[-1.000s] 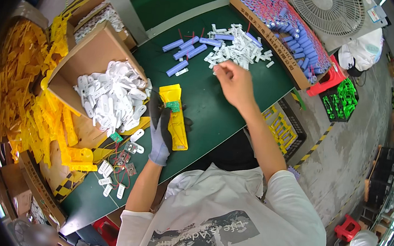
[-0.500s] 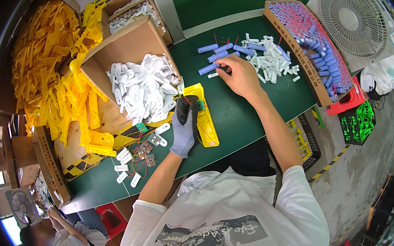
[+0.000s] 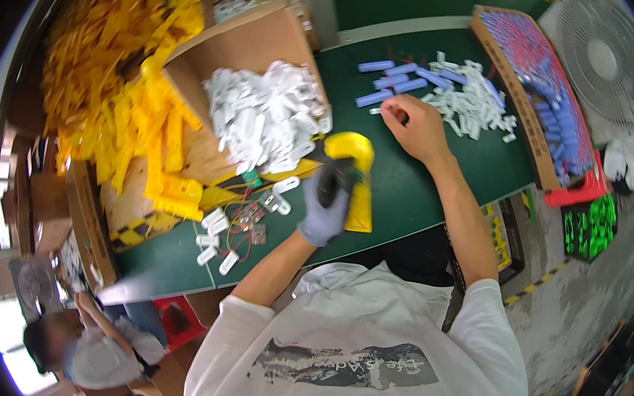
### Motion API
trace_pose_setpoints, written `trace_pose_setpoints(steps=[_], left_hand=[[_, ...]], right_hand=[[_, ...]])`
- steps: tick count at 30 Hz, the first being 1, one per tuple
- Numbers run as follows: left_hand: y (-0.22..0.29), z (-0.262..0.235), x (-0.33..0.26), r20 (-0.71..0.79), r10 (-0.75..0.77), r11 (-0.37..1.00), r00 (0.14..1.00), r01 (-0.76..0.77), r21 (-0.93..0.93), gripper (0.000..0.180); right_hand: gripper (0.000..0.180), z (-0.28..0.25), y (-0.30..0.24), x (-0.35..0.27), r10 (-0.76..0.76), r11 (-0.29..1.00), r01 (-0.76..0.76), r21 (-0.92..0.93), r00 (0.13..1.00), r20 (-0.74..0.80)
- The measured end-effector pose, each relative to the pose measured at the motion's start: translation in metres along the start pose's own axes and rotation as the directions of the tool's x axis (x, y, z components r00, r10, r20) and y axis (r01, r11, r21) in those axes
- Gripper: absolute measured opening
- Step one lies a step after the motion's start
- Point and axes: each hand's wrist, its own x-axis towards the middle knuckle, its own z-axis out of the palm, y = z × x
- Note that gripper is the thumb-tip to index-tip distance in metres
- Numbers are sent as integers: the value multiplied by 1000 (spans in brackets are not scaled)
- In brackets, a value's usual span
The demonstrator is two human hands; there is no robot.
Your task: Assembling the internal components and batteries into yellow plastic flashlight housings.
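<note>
My left hand (image 3: 323, 214), in a grey glove with dark fingers, is closed on a yellow plastic casing (image 3: 360, 206) with a rounded far end. Motion blurs the glove and hides part of the casing. My bare right hand (image 3: 420, 132) hovers over the green table with its fingers curled together; whether something small is pinched in them is hidden. Beside its fingertips lies a blue cylindrical battery cell (image 3: 374, 99), with several more just beyond. A small white piece (image 3: 375, 111) shows near the same fingertips. To the right spreads a pile of small white plastic parts (image 3: 475, 106).
Left of my gloved hand stands a cardboard box (image 3: 233, 37) of white oval covers. Wired circuit boards (image 3: 258, 215) lie near the table's front. Yellow casings (image 3: 101, 63) heap at far left. A carton of cells (image 3: 547, 148) and a fan (image 3: 605, 58) stand at right.
The whole view has shifted. My left hand has turned the yellow casing, so its rounded end now shows rather than its open inside. My right hand's fingers have curled in closer beside the cells.
</note>
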Motion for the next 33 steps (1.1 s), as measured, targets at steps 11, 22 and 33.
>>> trace_pose_setpoints(steps=[11, 22, 33], left_hand=[[-19, 16, -27, 516, 645, 684, 563, -727, -63, 30], [-13, 8, -16, 396, 439, 880, 807, -474, -9, 35], [-1, 9, 9, 65, -430, 753, 900, 398, -524, 28]], right_hand=[[12, 84, -81, -30, -490, 836, 548, -20, 763, 423], [6, 17, -50, -43, -424, 894, 448, -24, 861, 280], [13, -16, -30, -104, 6, 996, -13, 87, 996, 86]])
